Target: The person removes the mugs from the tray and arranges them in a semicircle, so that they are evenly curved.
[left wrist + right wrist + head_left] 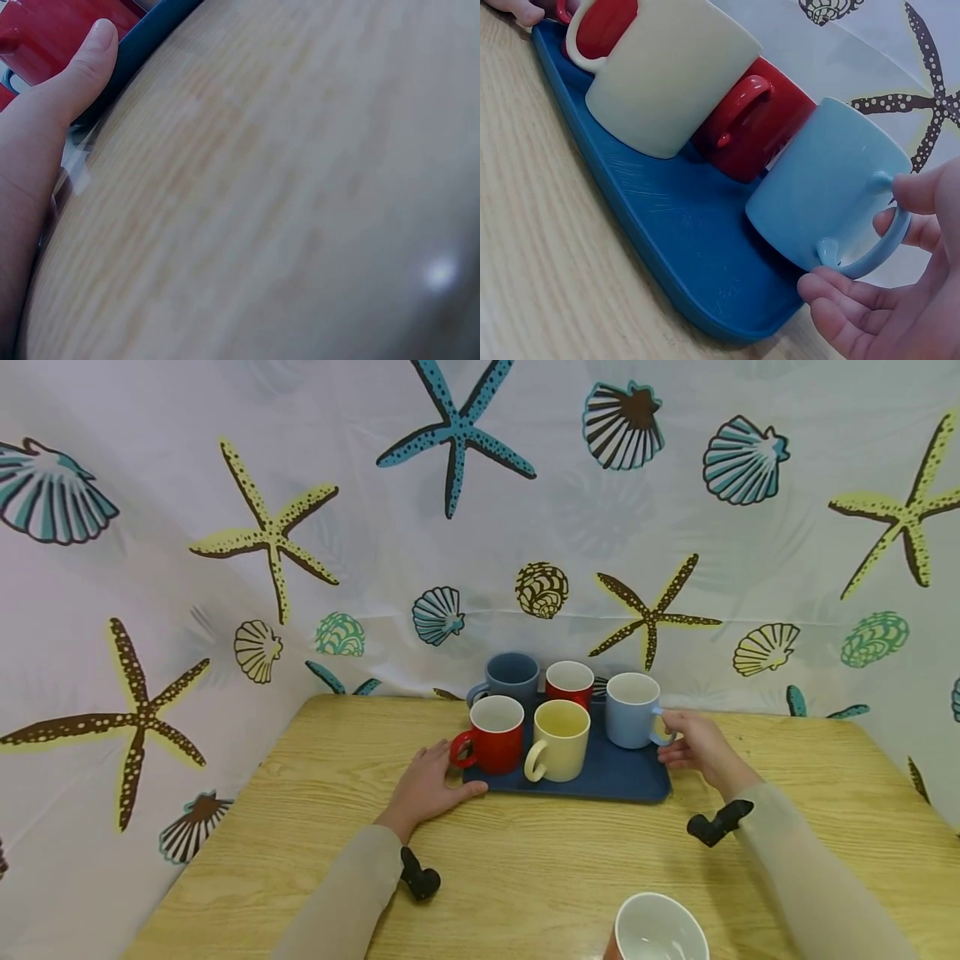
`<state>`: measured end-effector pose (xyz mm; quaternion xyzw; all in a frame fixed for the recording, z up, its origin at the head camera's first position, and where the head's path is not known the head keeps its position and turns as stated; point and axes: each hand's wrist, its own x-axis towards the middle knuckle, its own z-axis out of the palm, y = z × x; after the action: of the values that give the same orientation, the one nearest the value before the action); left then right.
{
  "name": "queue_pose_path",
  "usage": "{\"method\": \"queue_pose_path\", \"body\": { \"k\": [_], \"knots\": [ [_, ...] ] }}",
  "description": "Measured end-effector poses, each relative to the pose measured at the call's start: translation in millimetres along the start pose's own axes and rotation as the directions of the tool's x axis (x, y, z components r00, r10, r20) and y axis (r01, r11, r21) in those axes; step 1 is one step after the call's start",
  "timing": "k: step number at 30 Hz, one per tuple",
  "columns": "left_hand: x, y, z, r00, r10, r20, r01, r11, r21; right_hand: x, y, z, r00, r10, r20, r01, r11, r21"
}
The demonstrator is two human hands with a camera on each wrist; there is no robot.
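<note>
Several mugs stand on a dark blue tray [622, 781]. My right hand [701, 747] pinches the handle of the light blue mug [825, 180] at the tray's right end, thumb and index finger at the loop, other fingers below. At the tray's left end lies my left hand [431, 785], fingers extended beside the front red mug [497, 739], thumb along the tray's front edge. Between the two hands sits a pale yellow mug [562, 743], its handle toward the front left. Behind are a greyish-blue mug [512, 672] and a second red mug [757, 120], partly hidden.
Nearer the camera stands another mug [656, 931], white inside and orange-red outside, cut off by the frame's bottom. The wooden table [525, 860] reaches back to a white curtain [525, 527] printed with starfish and shells, close behind the tray.
</note>
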<state>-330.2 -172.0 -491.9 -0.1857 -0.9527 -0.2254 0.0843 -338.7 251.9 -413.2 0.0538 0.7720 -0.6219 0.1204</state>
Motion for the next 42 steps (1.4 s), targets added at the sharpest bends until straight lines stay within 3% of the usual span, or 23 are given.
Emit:
{"method": "queue_pose_path", "body": {
  "k": [26, 42],
  "knots": [
    [-3.4, 1.6, -0.4, 1.0, -0.005, 0.011, 0.005, 1.0, -0.023, -44.4, 17.5, 1.5, 0.995, -0.077, 0.067, 0.07, 0.992, 0.108],
    [-1.6, 2.0, -1.1, 1.0, -0.002, 0.001, 0.002, 1.0, -0.016, -73.6, 23.6, 8.6, 0.991, -0.108, 0.079, 0.103, 0.993, 0.065]
  ]
}}
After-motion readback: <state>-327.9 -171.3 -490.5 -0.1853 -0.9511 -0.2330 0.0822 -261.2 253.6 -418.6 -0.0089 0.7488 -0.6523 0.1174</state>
